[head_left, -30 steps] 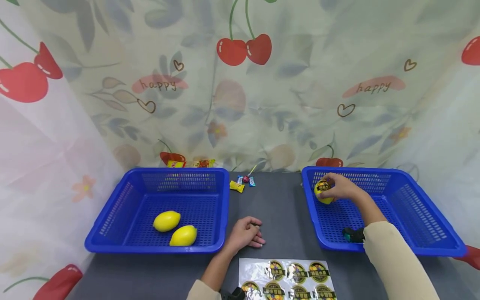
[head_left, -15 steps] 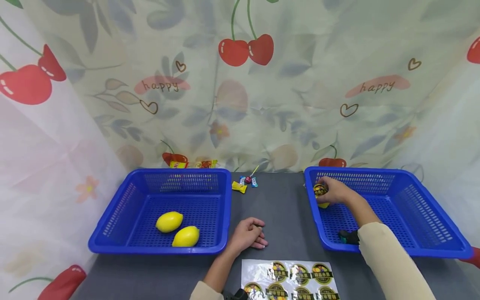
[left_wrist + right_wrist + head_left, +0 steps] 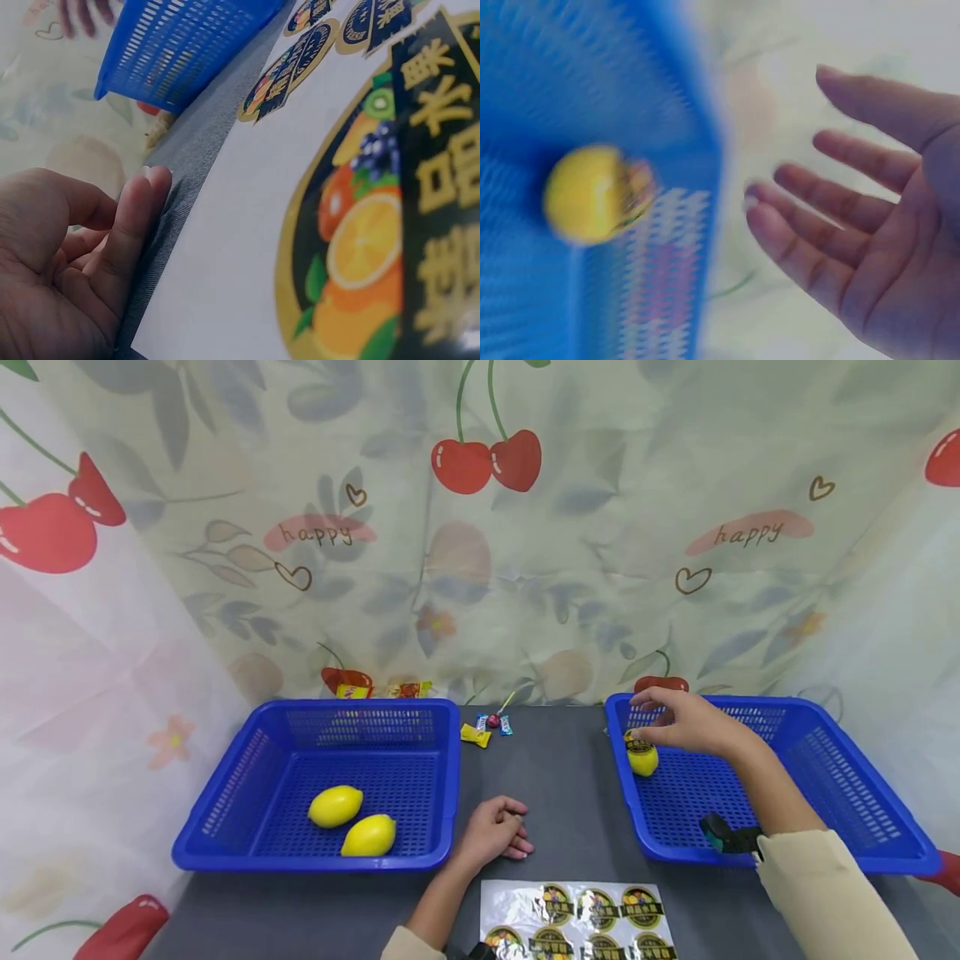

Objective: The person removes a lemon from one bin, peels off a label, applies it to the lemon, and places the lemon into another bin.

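Note:
A yellow lemon [image 3: 642, 758] bearing a round black-and-gold sticker lies against the left wall of the right blue basket [image 3: 832, 852]. Above it my right hand [image 3: 693, 722] is spread, thumb and fingers apart. In the right wrist view that hand [image 3: 870, 202] holds nothing, and the lemon [image 3: 589, 196] sits in the basket corner, blurred. My left hand [image 3: 495, 829] rests on the dark table between the baskets, fingers loosely curled around nothing. Just in front of it lies a white sheet of round fruit stickers [image 3: 517, 893], which fills much of the left wrist view.
The left blue basket [image 3: 315, 860] holds two plain lemons, one lemon [image 3: 335, 807] behind the other lemon [image 3: 369, 836]. Small wrapped candies [image 3: 476, 735] and a lollipop [image 3: 493, 720] lie at the back. A printed curtain [image 3: 480, 610] hangs behind the table.
My right hand was holding the stickered lemon by the basket's left wall. It has let go and lifted off to the right, leaving the lemon there. The left hand stays put.

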